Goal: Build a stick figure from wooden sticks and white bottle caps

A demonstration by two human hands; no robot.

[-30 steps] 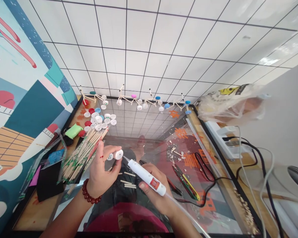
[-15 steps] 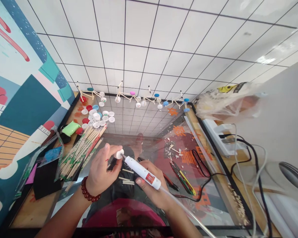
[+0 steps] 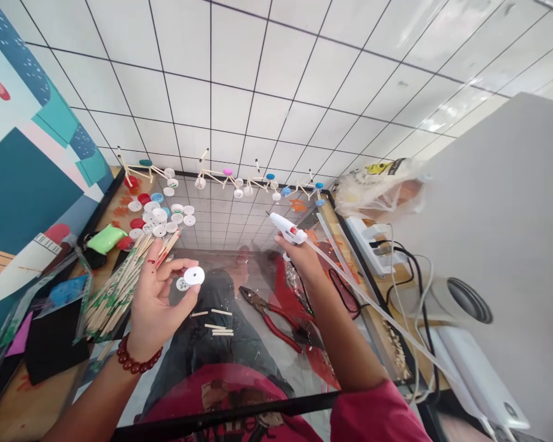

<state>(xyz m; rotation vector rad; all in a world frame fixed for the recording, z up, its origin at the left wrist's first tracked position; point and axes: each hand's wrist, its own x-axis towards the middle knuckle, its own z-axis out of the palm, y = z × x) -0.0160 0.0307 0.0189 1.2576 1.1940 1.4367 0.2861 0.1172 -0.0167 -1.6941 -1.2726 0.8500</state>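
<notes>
My left hand (image 3: 159, 301), with a red bead bracelet, pinches a white bottle cap (image 3: 194, 275) between thumb and fingers. A small dark spot shows at the cap's centre. Just left of it another white cap (image 3: 181, 284) shows, partly behind the fingers. Up and to the right, my right hand (image 3: 299, 252) grips a white handheld tool (image 3: 283, 228) with a thin dark tip, a red part on its side and a long pale strand running from its back. That tip points to the far left, apart from the cap. Several short stick pieces (image 3: 219, 327) lie between my arms.
Red-handled pliers (image 3: 271, 316) lie on the glass tabletop. Wooden sticks (image 3: 124, 282) and loose caps (image 3: 154, 215) are at left. Stick-and-cap figures (image 3: 230, 178) line the back edge. A power strip (image 3: 373, 245) with cables stands at right.
My right hand has moved the white tool away from the cap, up and to the right. My left hand has shifted left, still pinching the cap, whose face now shows. The pliers are now uncovered.
</notes>
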